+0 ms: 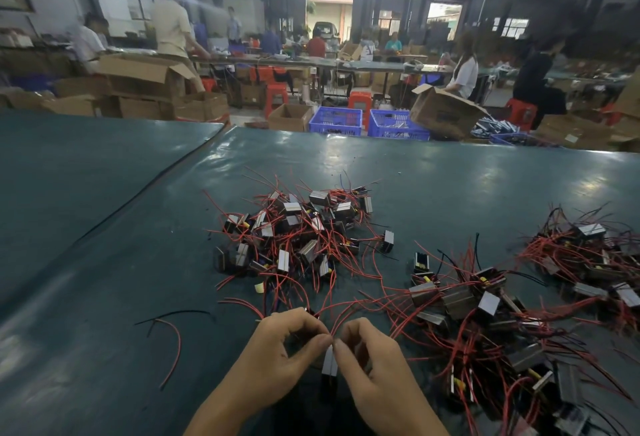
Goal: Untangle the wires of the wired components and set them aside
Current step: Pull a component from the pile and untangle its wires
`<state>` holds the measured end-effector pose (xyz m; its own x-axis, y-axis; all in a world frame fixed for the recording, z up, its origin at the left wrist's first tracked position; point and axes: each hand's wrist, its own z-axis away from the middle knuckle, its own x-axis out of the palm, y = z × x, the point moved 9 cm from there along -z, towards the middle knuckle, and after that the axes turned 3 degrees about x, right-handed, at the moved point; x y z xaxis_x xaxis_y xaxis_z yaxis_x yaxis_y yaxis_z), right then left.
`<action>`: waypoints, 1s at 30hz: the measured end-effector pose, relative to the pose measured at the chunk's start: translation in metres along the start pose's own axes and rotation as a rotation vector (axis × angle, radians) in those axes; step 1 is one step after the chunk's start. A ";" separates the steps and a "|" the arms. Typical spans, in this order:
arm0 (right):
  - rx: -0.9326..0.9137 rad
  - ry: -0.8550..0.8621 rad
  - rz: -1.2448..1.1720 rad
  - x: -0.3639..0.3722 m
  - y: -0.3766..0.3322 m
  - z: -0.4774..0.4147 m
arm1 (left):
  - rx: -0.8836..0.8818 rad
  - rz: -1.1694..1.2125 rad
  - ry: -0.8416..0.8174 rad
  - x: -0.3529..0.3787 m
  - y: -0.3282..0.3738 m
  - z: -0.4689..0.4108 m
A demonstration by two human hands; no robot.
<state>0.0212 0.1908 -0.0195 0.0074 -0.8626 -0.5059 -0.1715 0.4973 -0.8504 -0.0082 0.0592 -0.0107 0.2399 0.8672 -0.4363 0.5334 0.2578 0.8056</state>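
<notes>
1. Together, left hand point(277, 349) and right hand point(374, 359) pinch red wires point(341, 316) above a small grey component point(329, 363) between them.
2. One tangled pile point(301, 234) lies ahead, another pile point(485, 324) to the right, on the green table point(104, 262).

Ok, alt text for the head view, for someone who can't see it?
The left hand and right hand pinch red wires above a wired component over the table. A tangled pile lies ahead, a second pile at right.

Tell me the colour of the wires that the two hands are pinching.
Red; the wires show best in the head view.
</notes>
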 end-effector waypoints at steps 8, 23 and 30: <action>0.544 -0.070 -0.529 0.023 0.040 0.002 | 0.274 -0.401 0.086 0.000 0.016 0.002; 0.022 0.077 -0.333 -0.001 0.008 -0.006 | 0.000 -0.055 0.106 -0.015 -0.002 0.000; -0.269 0.119 -0.156 -0.011 -0.021 -0.001 | -0.065 0.252 -0.116 -0.003 -0.002 0.000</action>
<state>0.0240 0.1904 0.0041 -0.0584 -0.9390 -0.3388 -0.4310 0.3298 -0.8399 -0.0103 0.0564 -0.0108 0.4520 0.8537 -0.2587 0.3926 0.0700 0.9170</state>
